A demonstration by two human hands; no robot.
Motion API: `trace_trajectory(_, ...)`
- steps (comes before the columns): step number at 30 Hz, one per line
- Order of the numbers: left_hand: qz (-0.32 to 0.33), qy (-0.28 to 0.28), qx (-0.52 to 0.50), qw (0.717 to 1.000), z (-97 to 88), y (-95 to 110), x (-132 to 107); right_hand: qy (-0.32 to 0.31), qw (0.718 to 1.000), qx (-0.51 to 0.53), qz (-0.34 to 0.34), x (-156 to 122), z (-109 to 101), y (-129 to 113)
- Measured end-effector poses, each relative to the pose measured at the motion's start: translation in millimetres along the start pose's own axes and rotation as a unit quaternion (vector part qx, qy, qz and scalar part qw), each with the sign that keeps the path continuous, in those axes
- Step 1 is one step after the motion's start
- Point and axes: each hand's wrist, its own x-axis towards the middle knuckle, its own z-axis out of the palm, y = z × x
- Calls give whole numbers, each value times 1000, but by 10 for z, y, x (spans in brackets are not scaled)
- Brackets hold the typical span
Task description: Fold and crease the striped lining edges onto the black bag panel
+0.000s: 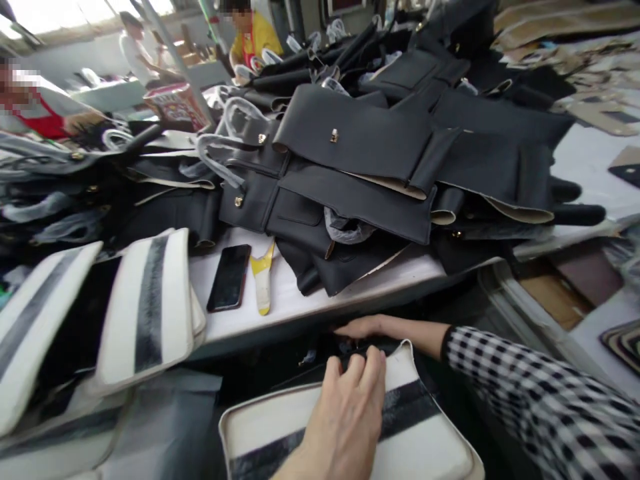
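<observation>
A white bag piece with a black stripe (420, 443) lies tilted in front of me, below the table edge. My left hand (347, 407) is closed over its upper edge, fingers curled onto dark material there. Just beyond that edge, my right hand (365, 327) reaches in from the right, in a black-and-white checked sleeve. Its fingers point left at dark material and are partly hidden, so their grip is unclear. To the left lean more white pieces with black stripes (173, 300).
Black leather bag parts (360, 133) with gold clasps and plastic-wrapped handles pile across the white table (295, 313). Near its front edge lie a phone (229, 277) and a yellow-and-white tool (263, 280). Bins (555, 293) stand at right. Several people are in the background.
</observation>
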Motion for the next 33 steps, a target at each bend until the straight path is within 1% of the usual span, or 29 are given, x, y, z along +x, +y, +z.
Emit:
trace_trajectory(2, -12, -15, 2, 1000, -54, 51, -46, -63, 997, -47, 5, -40, 29, -290)
trace_trajectory(3, -23, -15, 1, 1000, -71, 76, -69, -84, 995, -54, -1, -85, 71, -422)
trace_trajectory(4, -37, -11, -4, 999, -84, 97, -92, -90, 995, -49, -10, -143, 128, -540)
trace_trajectory(6, -60, 8, -23, 998, -105, 119, -147, -61, 998, -23, -25, -273, 267, -715)
trace_trajectory(8, -61, 27, -60, 996, -132, 95, -233, -4, 1000, -10, -16, -378, 404, -810)
trace_trajectory(10, -64, 40, -134, 988, -165, 14, -366, 35, 999, -29, -20, -429, 504, -841)
trace_trajectory(11, -79, 48, -178, 980, -180, -49, -451, 43, 997, -50, -34, -434, 536, -840)
trace_trajectory(13, -143, 77, -252, 954, -202, -209, -644, 44, 992, -95, -72, -414, 568, -822)
trace_trajectory(15, -221, 104, -278, 929, -204, -389, -839, 41, 986, -134, -93, -381, 579, -802)
trace_trajectory(16, -250, 104, -281, 921, -197, -475, -926, 45, 983, -153, -94, -369, 583, -797)
trace_trajectory(18, -289, 82, -294, 907, -173, -621, -1068, 60, 973, -198, -97, -366, 597, -803)
trace_trajectory(21, -314, 53, -352, 880, -115, -757, -1204, 93, 948, -282, -117, -417, 646, -848)
trace_trajectory(25, -320, 66, -426, 843, -7, -860, -1336, 147, 908, -362, -152, -509, 741, -907)
trace_trajectory(27, -323, 80, -470, 818, 60, -911, -1420, 158, 897, -379, -164, -526, 789, -920)
trace_trajectory(28, -325, 84, -498, 799, 98, -934, -1468, 161, 894, -384, -165, -525, 811, -925)
trace_trajectory(33, -333, 96, -652, 675, 322, -966, -1692, 163, 888, -405, -144, -473, 932, -974)
